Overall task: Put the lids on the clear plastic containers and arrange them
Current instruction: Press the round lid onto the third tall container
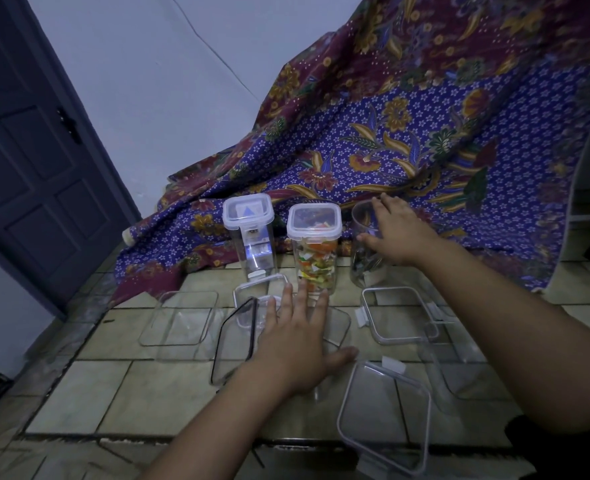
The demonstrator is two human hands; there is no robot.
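Note:
Two tall clear containers stand lidded at the back: one with a blue-and-white item (250, 233), one full of coloured scraps (316, 247). To their right stands a third tall container (366, 251) with no lid and dark contents; my right hand (395, 233) grips its side and rim. My left hand (297, 337) lies flat, fingers spread, on a low clear container (337, 327). A dark-rimmed lid (234, 341) leans by that hand. Loose grey-rimmed lids lie at the right (399, 315) and near front (385, 417). An empty shallow container (182, 318) sits at the left.
Everything sits on a tiled floor (113, 386). A patterned batik cloth (408, 140) drapes behind the containers. A dark door (34, 161) stands at the left and a white wall (155, 81) beside it. Another clear container (456, 362) lies under my right forearm.

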